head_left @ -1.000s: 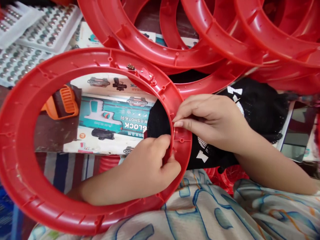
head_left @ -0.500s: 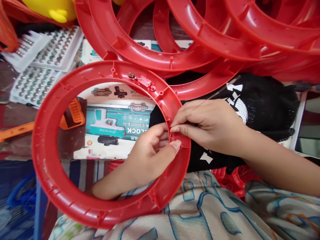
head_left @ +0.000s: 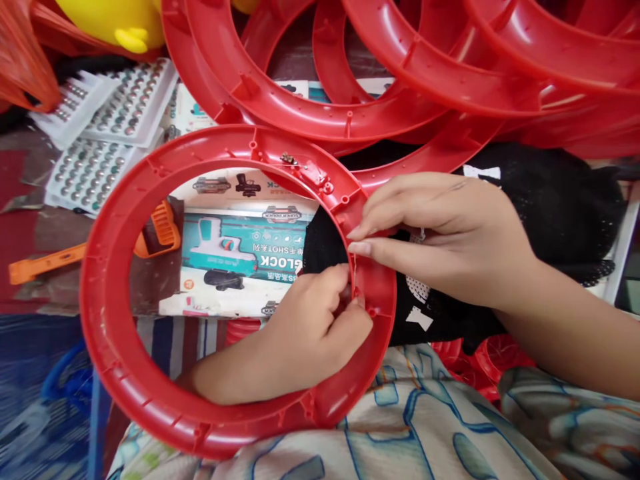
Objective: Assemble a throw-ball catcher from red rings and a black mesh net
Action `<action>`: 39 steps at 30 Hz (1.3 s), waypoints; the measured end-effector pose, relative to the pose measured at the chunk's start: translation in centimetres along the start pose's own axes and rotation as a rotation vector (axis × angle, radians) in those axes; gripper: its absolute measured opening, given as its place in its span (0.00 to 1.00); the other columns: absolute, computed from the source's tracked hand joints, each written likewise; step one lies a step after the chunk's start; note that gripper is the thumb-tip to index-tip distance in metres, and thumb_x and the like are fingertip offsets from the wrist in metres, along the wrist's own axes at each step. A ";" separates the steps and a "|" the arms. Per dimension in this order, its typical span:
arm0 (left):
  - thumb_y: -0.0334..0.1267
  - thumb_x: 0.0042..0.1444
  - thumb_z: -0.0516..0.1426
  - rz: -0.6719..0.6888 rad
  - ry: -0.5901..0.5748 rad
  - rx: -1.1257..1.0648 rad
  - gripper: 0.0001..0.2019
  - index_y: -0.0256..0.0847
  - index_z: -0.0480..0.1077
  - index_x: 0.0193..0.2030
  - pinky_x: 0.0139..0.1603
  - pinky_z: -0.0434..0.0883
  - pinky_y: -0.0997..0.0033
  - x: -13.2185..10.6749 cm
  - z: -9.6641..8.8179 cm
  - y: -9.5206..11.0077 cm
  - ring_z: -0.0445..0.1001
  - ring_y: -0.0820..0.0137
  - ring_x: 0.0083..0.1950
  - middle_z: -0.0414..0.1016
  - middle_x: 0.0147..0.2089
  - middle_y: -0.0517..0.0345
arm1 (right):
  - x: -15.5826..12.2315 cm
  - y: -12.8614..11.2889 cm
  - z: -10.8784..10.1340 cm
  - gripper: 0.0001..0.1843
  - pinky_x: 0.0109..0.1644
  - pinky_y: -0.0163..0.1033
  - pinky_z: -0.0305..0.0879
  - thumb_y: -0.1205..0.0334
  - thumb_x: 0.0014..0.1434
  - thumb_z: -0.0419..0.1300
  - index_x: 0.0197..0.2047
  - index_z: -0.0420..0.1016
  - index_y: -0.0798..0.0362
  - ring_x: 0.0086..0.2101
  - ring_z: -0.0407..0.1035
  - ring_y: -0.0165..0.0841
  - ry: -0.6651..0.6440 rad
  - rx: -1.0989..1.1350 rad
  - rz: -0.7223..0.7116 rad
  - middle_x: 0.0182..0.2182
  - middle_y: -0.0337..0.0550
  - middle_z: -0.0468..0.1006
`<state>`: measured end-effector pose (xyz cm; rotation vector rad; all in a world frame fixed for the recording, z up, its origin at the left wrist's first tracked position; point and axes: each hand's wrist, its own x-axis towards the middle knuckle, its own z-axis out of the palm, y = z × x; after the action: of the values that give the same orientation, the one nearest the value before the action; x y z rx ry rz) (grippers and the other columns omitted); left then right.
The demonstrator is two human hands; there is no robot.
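Note:
A large red plastic ring (head_left: pixel 107 267), ribbed inside, rests tilted on the patterned cloth over my lap. My left hand (head_left: pixel 315 327) reaches through its opening and grips the inner rim on the right side, thumb inside the channel. Just above, my right hand (head_left: pixel 440 233) pinches thumb and forefinger together at the same rim. A thin strand (head_left: pixel 355 270) runs along the rim between the two hands; its upper end is hidden by the right fingertips. Farther up the channel sit a small red part (head_left: pixel 315 175) and a tiny brass-coloured piece (head_left: pixel 289 159).
More red rings (head_left: pixel 350 123) are piled at the back. White trays of small metal balls (head_left: pixel 90 173) lie at left, near an orange plastic piece (head_left: pixel 157 230). A printed cardboard box (head_left: pixel 225 247) and a black cloth (head_left: pixel 560 200) lie beneath and beside the ring.
My right hand has moved up along the rim, away from my left thumb, exposing the thin strand. The left fingers have curled more. The whole view has shifted slightly.

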<state>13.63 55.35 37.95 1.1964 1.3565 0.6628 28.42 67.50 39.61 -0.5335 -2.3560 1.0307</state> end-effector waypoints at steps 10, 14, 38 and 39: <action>0.33 0.59 0.54 -0.047 -0.043 -0.204 0.03 0.39 0.66 0.34 0.26 0.60 0.76 0.0 0.1 -0.8 0.61 0.77 0.26 0.65 0.26 0.65 | 0.1 0.3 0.1 0.04 0.33 0.30 0.65 0.70 0.59 0.63 0.32 0.78 0.56 0.29 0.73 0.23 -0.067 -0.051 0.101 0.29 0.34 0.80; 0.37 0.58 0.58 -0.041 0.011 -0.475 0.06 0.39 0.69 0.40 0.29 0.68 0.77 0.7 0.5 -0.7 0.69 0.76 0.28 0.73 0.30 0.62 | 0.0 0.3 0.0 0.06 0.32 0.31 0.62 0.69 0.60 0.61 0.33 0.79 0.58 0.28 0.72 0.24 -0.103 -0.101 0.106 0.28 0.37 0.80; 0.28 0.56 0.54 0.056 -0.003 -0.052 0.06 0.41 0.60 0.33 0.20 0.54 0.79 0.2 -0.3 -0.5 0.58 0.81 0.20 0.59 0.22 0.72 | 0.5 0.2 0.1 0.06 0.38 0.34 0.69 0.68 0.60 0.63 0.30 0.76 0.54 0.33 0.74 0.27 -0.075 -0.030 0.081 0.30 0.38 0.80; 0.29 0.57 0.54 0.045 -0.016 -0.085 0.04 0.40 0.62 0.36 0.21 0.56 0.79 0.3 -0.4 -0.6 0.61 0.81 0.21 0.61 0.23 0.71 | 0.4 0.3 0.2 0.06 0.38 0.34 0.69 0.69 0.60 0.63 0.30 0.76 0.54 0.33 0.73 0.27 -0.069 -0.041 0.081 0.30 0.38 0.80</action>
<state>13.14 55.49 37.37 1.1646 1.2790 0.7343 27.99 67.79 39.39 -0.6231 -2.4381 1.0547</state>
